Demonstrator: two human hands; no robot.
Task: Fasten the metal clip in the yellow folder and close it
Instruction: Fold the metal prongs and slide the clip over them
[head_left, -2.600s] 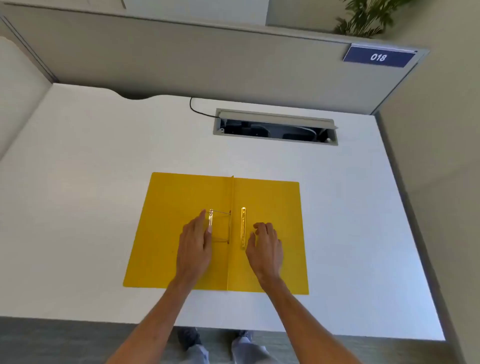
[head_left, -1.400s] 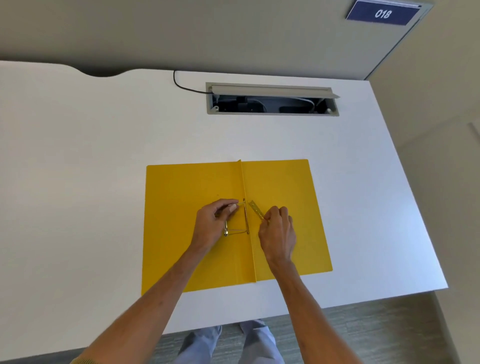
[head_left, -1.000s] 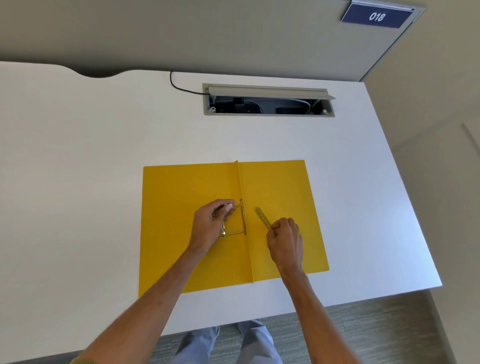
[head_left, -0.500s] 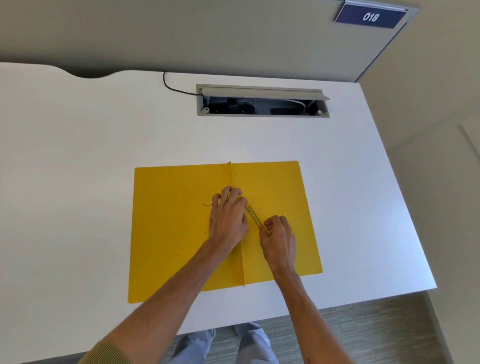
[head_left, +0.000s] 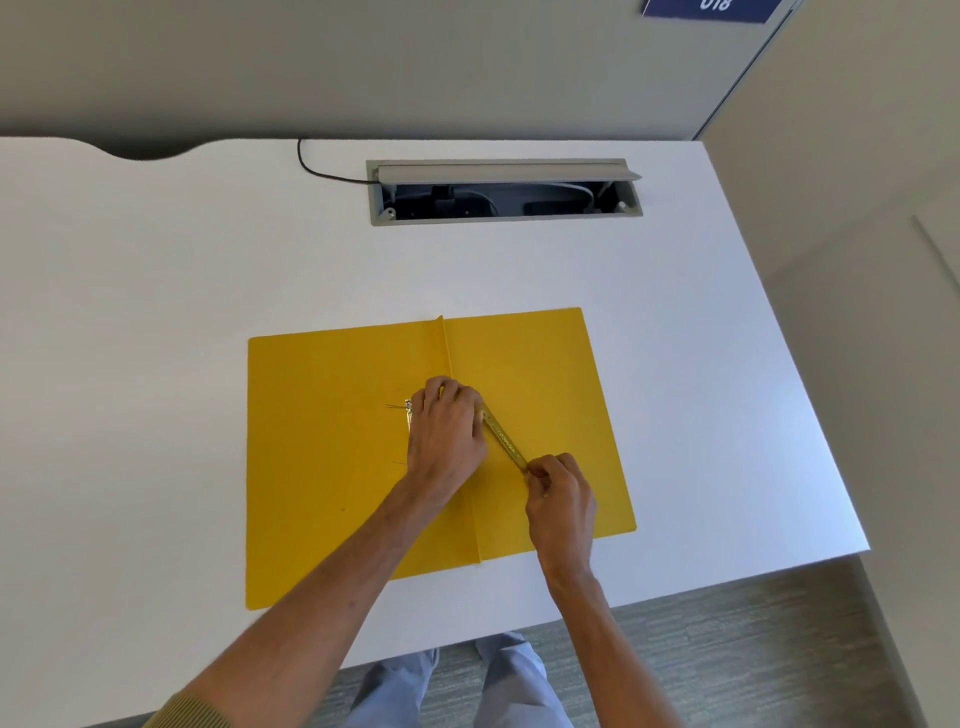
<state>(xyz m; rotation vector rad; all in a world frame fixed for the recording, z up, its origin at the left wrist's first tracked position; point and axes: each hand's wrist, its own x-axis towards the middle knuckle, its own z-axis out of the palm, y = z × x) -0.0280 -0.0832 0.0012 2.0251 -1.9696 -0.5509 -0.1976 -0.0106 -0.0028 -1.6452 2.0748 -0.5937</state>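
Note:
The yellow folder (head_left: 332, 457) lies open and flat on the white desk, spine running away from me. My left hand (head_left: 447, 436) rests over the spine, covering the wire prongs of the metal clip; a small metal end (head_left: 409, 410) pokes out at its left. A gold metal clip bar (head_left: 501, 434) lies diagonally on the right leaf. My right hand (head_left: 561, 493) pinches the bar's near end, while its far end disappears under my left fingers.
An open cable tray (head_left: 504, 195) is recessed in the white desk (head_left: 156, 270) behind the folder, with a black cable (head_left: 311, 169) running into it. Partition walls stand behind and to the right. The desk's front edge is just below the folder.
My left hand moved right from the prongs on the left leaf to cover the spine. My right hand lifted the clip bar and brought its far end under my left fingers.

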